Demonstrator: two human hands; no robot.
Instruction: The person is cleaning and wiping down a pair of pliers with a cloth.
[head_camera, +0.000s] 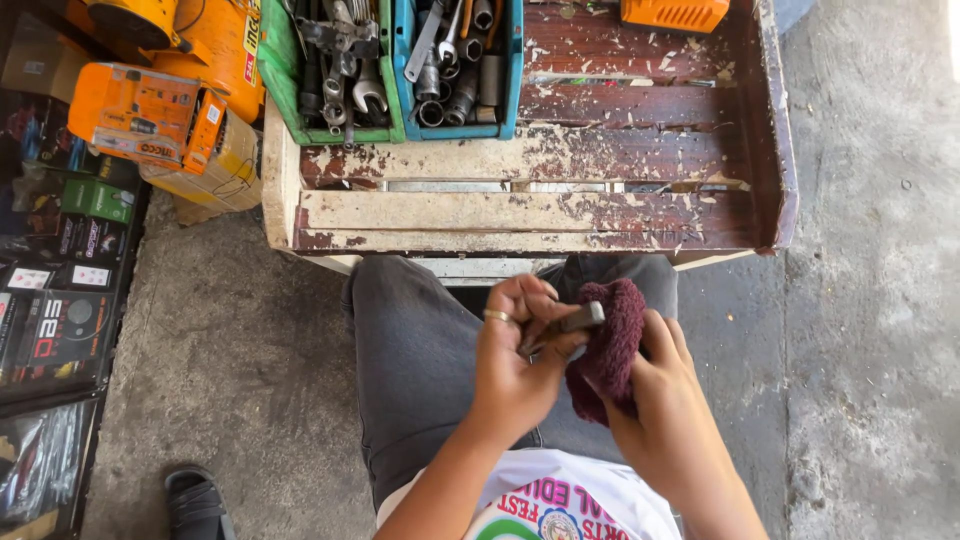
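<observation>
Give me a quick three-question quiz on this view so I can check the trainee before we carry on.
1. True or false: the left hand holds a small dark metal tool.
2. What does the right hand grip? A) a yellow sponge B) a maroon cloth C) a paper towel
3. Fill in: the sockets and wrenches on the worn wooden bench sit in a green bin and a ____ bin.

Key: 1 true; 2 B; 3 blue
</observation>
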